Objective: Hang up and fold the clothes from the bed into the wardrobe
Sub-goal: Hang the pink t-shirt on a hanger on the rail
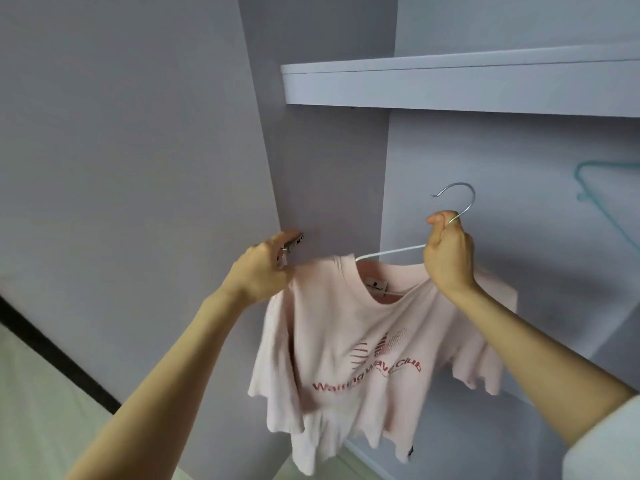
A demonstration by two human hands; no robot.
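Open wardrobe [485, 88]: right hand [448, 252] fingers grip hanger [457, 202]; left hand [261, 268] pinches T-shirt [346, 358] shoulder.

both arms bare, raised forward and upward. right hand [448, 254]: fist closed, thumb uppermost, wrist bent, white sleeve at the upper arm. left hand [261, 268]: back to camera, fingers curled, pinching.

Both forearms are bare from wrist to elbow. The left hand [259, 271] and the right hand [448, 254] wear no rings, watch or gloves. A white sleeve [606, 441] covers the right upper arm at the frame's corner.
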